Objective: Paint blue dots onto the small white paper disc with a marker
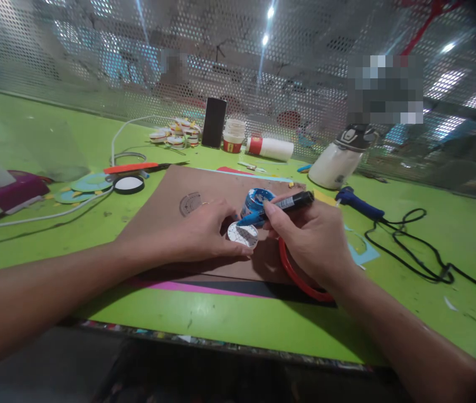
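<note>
A bright green tabletop (19, 129) runs up to a perforated metal screen (95, 56), ceiling lights (269, 12) glinting through.

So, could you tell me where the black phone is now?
The black phone stands upright at the far edge of the green table, against the perforated screen, just left of the stacked cups, in the head view.

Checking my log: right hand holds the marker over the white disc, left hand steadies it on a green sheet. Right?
No: the head view shows the left hand steadying the white disc on a brown board, not green; the rest stands.
</note>
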Demonstrator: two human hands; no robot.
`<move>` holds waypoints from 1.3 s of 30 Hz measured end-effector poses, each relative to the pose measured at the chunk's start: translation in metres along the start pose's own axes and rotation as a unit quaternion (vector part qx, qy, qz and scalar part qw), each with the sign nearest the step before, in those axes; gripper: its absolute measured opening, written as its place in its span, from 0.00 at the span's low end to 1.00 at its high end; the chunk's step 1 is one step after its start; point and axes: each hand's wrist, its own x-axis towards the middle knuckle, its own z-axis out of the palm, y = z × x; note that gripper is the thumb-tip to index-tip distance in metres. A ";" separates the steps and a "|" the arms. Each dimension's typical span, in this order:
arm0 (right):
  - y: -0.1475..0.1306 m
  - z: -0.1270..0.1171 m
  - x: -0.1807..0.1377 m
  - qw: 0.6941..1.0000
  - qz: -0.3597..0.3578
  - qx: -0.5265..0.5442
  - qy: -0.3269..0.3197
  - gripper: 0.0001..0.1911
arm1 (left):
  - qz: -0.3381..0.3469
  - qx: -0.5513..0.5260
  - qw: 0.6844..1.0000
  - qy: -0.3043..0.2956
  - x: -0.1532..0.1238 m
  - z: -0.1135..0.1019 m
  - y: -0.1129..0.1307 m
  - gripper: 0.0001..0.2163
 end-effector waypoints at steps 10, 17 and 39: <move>0.000 0.000 0.000 1.000 -0.005 -0.012 -0.008 0.09 | 0.003 -0.002 1.000 -0.002 0.000 0.000 -0.001 0.19; 0.001 0.000 0.000 1.000 -0.014 -0.005 -0.016 0.10 | 0.016 0.002 1.000 -0.005 0.001 0.001 -0.002 0.19; 0.006 0.000 0.000 0.998 -0.052 -0.039 -0.020 0.06 | 0.068 -0.002 0.997 -0.040 0.003 -0.004 -0.008 0.20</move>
